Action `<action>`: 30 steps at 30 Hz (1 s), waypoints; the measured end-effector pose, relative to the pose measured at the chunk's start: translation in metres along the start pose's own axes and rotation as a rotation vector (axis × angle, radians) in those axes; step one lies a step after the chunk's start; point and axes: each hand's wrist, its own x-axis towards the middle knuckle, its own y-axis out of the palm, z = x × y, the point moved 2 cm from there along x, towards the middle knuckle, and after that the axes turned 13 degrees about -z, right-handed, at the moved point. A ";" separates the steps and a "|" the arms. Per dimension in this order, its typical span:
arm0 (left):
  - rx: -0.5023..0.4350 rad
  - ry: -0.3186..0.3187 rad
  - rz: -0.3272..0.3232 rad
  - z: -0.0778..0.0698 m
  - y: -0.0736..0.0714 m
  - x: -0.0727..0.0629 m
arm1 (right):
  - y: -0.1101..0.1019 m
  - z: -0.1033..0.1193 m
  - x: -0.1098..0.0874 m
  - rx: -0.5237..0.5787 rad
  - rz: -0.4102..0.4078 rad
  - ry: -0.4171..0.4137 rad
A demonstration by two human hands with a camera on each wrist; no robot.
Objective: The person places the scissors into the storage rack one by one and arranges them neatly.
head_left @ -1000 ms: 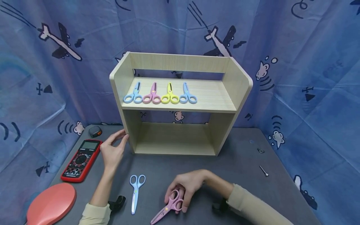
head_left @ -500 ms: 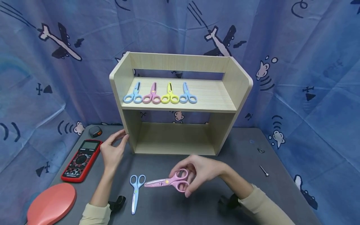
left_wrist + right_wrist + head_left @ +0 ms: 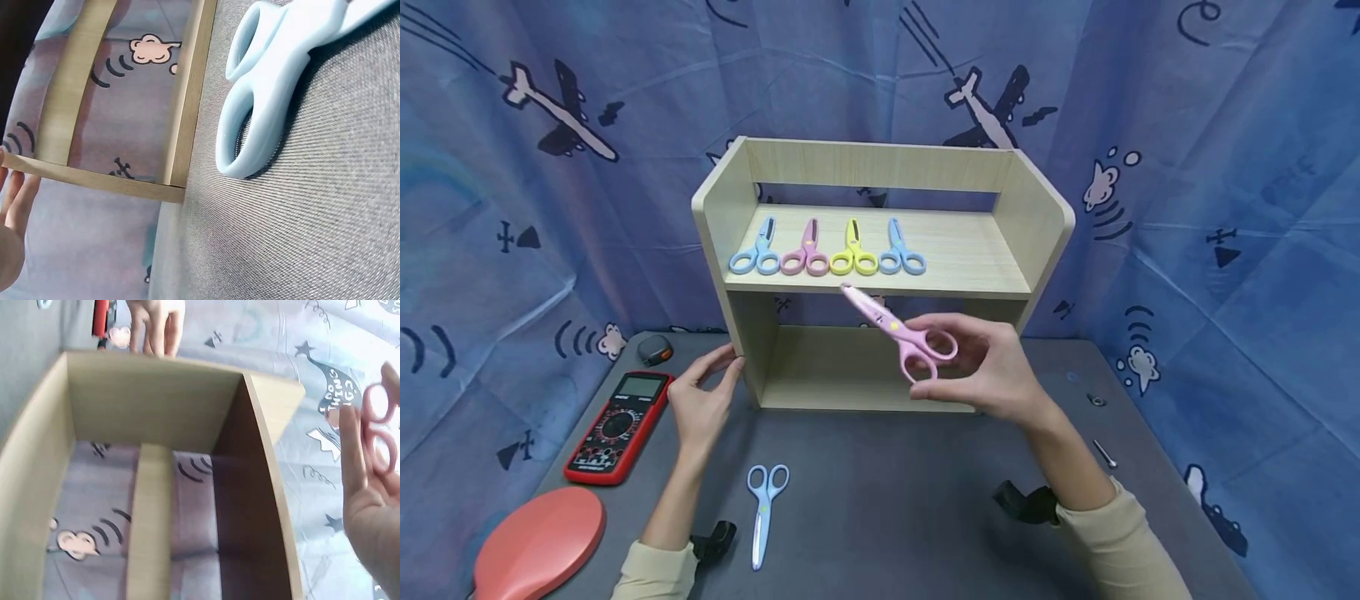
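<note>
Pink Scissors Are Hanging in Your Right Hand Before the Shelf Unit

With your right hand (image 3: 996, 371) you are grasping the pink scissors (image 3: 894, 326) by their ring handles, the thumb lying at the lower ring and the fingers at the upper one. These scissors are hanging above the bench (image 3: 880, 508), in front of the wooden shelf unit (image 3: 880, 162), and their blades are pointing up and to the left in the head view. The tip is appearing just below the front edge of the upper board (image 3: 962, 250).

Your left hand (image 3: 700, 404) is not grasping scissors — its fingers are resting loosely against the outer face of the left side panel, near the front edge.

On the upper board, four pairs of scissors are lying in one row, with their handles turned toward you: from the left, a blue pair (image 3: 763, 250), a second pink pair (image 3: 809, 247), a yellow pair (image 3: 853, 250) and another blue pair (image 3: 897, 247). To the right of them, bare board is showing.

A light blue pair (image 3: 763, 510) is lying on the bench between your forearms, its blades pointing toward you. At the left, a red-framed multimeter (image 3: 617, 425) is lying behind a red rounded object (image 3: 540, 546); at the right, a small screw (image 3: 1104, 454) is lying.
</note>
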 end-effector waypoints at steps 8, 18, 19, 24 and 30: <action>-0.010 0.003 -0.007 0.000 0.000 0.000 | -0.019 -0.001 0.026 -0.186 -0.262 -0.031; -0.034 0.016 -0.029 -0.002 0.001 0.000 | -0.036 -0.017 0.059 -0.308 -0.420 0.041; -0.032 0.015 -0.030 -0.002 0.001 0.000 | -0.038 -0.019 0.063 -0.315 -0.430 0.048; -0.019 0.011 -0.028 -0.003 0.000 -0.001 | -0.043 -0.028 0.075 -0.393 -0.460 0.075; -0.040 0.012 -0.023 -0.003 0.000 0.000 | -0.045 -0.037 0.080 -0.523 -0.451 0.115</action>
